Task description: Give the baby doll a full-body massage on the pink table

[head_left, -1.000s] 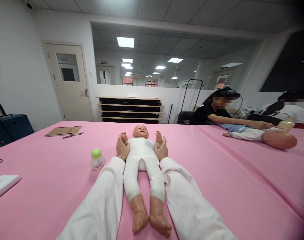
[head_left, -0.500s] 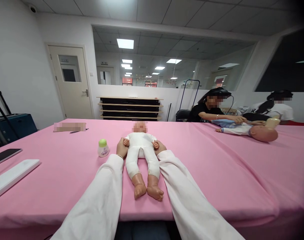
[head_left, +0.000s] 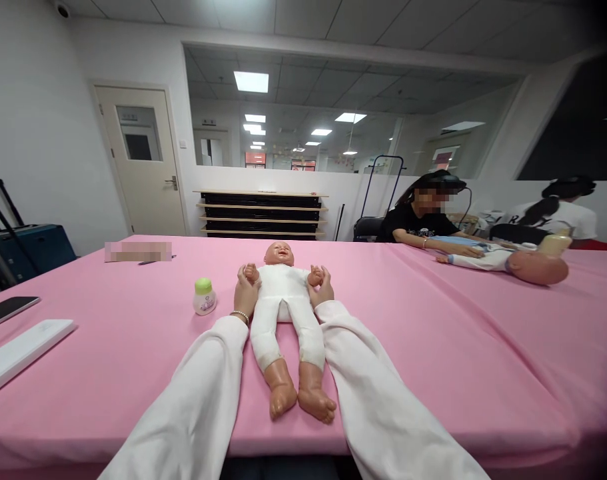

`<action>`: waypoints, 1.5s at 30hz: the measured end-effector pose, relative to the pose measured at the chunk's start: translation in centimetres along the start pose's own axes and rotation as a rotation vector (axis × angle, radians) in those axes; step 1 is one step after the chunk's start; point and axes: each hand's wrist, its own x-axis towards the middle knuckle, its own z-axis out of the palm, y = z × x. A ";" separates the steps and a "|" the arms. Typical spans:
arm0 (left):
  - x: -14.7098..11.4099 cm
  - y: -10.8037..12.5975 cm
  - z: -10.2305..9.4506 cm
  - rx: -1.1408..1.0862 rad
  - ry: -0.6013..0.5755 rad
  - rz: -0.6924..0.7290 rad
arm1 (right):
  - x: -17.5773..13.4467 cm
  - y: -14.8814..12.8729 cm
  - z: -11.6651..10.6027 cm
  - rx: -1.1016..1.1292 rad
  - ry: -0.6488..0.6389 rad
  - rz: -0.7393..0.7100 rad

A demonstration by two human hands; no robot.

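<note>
A baby doll (head_left: pixel 284 287) with a white cloth body lies on its back on the pink-covered table (head_left: pixel 163 360), its feet pointing toward me. On the doll's left-of-view side, my left hand (head_left: pixel 244 295) is closed around its small hand and forearm. My right hand (head_left: pixel 324 289) grips the doll's other hand in the same way, fingers curled up beside it. Both doll hands are raised near its shoulders. A small bottle with a green cap (head_left: pixel 204 297) stands upright to the left of my left hand, apart from it.
A white flat device (head_left: pixel 26 353) and a dark phone (head_left: pixel 8 312) lie at the table's left. A pen (head_left: pixel 153 261) lies farther back. At the right, a co-worker (head_left: pixel 423 213) handles another doll (head_left: pixel 533 265) near a bottle (head_left: pixel 554 244). A second person sits behind.
My hands have lifted the doll's hands slightly, and more of my fingers show. The doll's feet appear lower in view. The co-worker's hands have shifted on the other doll.
</note>
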 end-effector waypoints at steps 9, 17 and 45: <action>4.7 -0.7 3.4 0.115 0.077 0.004 | 4.2 0.7 3.2 -0.055 0.163 -0.037; 8.9 -3.2 5.9 0.235 -0.023 0.032 | 7.8 4.1 4.8 -0.188 -0.017 0.086; 2.5 -1.4 2.5 0.116 0.149 -0.031 | 1.7 3.2 1.3 -0.126 0.076 0.104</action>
